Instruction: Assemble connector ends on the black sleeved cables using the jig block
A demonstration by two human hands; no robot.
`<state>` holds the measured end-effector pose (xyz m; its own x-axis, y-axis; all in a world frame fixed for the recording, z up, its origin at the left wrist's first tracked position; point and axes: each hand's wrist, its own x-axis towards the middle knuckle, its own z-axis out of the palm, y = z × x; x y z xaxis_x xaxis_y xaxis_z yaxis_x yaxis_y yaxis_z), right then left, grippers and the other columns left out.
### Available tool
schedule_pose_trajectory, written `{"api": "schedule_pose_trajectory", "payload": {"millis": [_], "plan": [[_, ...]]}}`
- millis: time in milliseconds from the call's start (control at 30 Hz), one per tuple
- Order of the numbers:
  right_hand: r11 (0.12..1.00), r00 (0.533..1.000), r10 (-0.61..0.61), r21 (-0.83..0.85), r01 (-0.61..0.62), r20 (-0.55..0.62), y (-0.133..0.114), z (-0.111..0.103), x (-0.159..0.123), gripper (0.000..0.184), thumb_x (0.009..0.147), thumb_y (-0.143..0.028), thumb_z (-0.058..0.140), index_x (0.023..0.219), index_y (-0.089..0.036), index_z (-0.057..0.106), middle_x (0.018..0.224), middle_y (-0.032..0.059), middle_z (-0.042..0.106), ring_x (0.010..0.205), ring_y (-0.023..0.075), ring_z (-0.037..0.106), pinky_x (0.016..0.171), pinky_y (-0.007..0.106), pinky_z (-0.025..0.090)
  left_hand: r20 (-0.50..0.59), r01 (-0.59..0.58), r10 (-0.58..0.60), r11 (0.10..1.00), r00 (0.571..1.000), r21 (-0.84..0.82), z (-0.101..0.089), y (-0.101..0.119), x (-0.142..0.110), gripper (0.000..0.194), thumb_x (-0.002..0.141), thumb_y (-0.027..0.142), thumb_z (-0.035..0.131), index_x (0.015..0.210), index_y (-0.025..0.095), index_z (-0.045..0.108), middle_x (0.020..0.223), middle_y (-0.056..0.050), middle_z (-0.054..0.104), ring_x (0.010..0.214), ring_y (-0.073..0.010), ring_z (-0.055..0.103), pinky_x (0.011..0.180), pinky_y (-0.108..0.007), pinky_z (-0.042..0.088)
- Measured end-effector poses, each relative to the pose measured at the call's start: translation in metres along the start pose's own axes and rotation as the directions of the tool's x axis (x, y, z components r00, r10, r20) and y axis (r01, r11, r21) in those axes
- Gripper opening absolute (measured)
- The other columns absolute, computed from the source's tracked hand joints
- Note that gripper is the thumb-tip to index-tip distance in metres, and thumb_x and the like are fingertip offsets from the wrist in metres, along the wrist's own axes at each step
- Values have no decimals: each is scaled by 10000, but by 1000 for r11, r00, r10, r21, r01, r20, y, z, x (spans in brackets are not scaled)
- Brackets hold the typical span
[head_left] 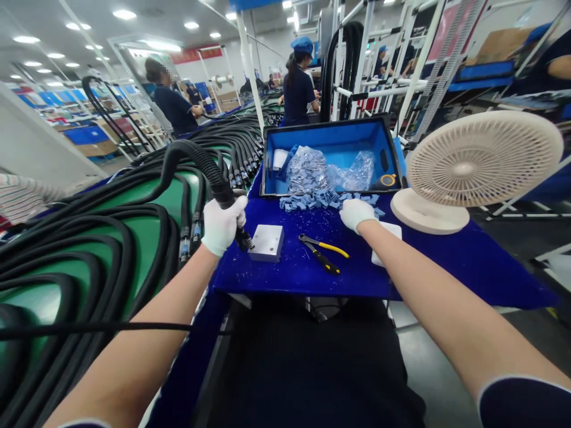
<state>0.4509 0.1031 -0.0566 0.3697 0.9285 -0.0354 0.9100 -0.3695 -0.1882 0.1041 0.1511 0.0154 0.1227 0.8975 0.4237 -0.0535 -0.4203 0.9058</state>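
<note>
My left hand (pixel 224 223), in a white glove, is wrapped round a black corrugated hose (pixel 213 172) near its end fitting. The hose's lower tip (pixel 244 240) is beside a silver metal block (pixel 266 241). My right hand (pixel 357 214), also gloved, rests at the right part of a heap of small blue pieces (pixel 310 200). Its fingers are curled down, and what they hold, if anything, is hidden. Between my hands lie pliers (pixel 322 252) with yellow and black handles. A white object (pixel 386 241) is partly covered by my right forearm.
A black-rimmed blue crate (pixel 348 134) behind the heap contains clear plastic bags (pixel 307 166) and a tape measure (pixel 387 181). At right stands a beige fan (pixel 464 170). Many black hoses (pixel 89 261) cover the green surface at left. Co-workers (pixel 300 86) are further back.
</note>
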Motion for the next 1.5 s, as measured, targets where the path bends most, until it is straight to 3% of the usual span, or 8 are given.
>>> {"api": "schedule_pose_trajectory", "payload": {"millis": [233, 367, 467, 567, 800, 1167, 1300, 1500], "plan": [[958, 987, -109, 252, 137, -120, 4, 9, -8, 391, 897, -313, 566, 1240, -210, 723, 1001, 76, 763, 900, 211, 694, 870, 312, 517, 24, 29, -32, 993, 999, 116, 5, -20, -2, 280, 809, 330, 693, 1018, 146, 659, 507, 52, 487, 409, -105, 435, 439, -244, 399], [631, 927, -327, 688, 359, -184, -47, 4, -27, 483, 782, -283, 694, 1250, -166, 721, 921, 38, 753, 730, 150, 651, 742, 265, 528, -45, -1, 15, 960, 999, 281, 7, -24, -4, 248, 817, 364, 701, 938, 154, 651, 551, 23, 546, 456, -121, 495, 470, -253, 404], [500, 844, -520, 754, 425, -131, -96, -4, -42, 469, 769, -226, 703, 1234, -174, 735, 904, 29, 754, 691, 130, 632, 733, 261, 525, -4, 31, -31, 957, 1000, 289, 4, -24, -1, 270, 819, 368, 695, 974, 153, 645, 538, 27, 550, 453, -130, 496, 488, -264, 412], [481, 769, -638, 764, 430, -31, -137, -7, -52, 320, 805, -288, 713, 1093, -168, 785, 876, 27, 755, 729, 144, 644, 756, 256, 518, 74, 56, -77, 966, 994, 254, -3, -23, 2, 308, 837, 375, 665, 1032, 139, 641, 530, 17, 569, 476, -156, 528, 528, -286, 435], [501, 731, -675, 667, 551, -98, -188, -1, -54, 119, 827, -240, 626, 833, -145, 696, 770, 24, 693, 682, 142, 596, 644, 239, 436, 84, 40, -68, 955, 994, 294, -10, -21, 6, 329, 818, 378, 702, 1031, 129, 667, 730, -38, 684, 690, -184, 621, 751, -319, 501], [521, 780, -625, 756, 396, 22, -198, 22, -33, 444, 715, -568, 746, 713, -127, 702, 617, -10, 616, 551, 101, 504, 543, 233, 372, 182, 84, -118, 979, 976, 184, -14, -26, 5, 318, 876, 430, 682, 1014, 149, 626, 733, -32, 640, 690, -159, 605, 693, -279, 499], [575, 788, -614, 706, 414, 39, -195, 20, -38, 458, 743, -595, 738, 788, -140, 743, 658, 23, 676, 583, 130, 577, 549, 239, 399, -2, 202, -209, 941, 978, 271, -48, -39, 8, 425, 896, 601, 582, 904, 176, 562, 763, -54, 642, 653, -153, 617, 642, -283, 520], [592, 785, -619, 669, 449, 20, -193, 20, -44, 232, 817, -386, 705, 880, -171, 770, 813, 50, 755, 682, 155, 653, 625, 241, 470, -285, 413, -303, 742, 909, 528, -163, -31, -11, 360, 786, 534, 662, 756, 197, 540, 623, -54, 610, 623, -206, 598, 623, -341, 502]]}}
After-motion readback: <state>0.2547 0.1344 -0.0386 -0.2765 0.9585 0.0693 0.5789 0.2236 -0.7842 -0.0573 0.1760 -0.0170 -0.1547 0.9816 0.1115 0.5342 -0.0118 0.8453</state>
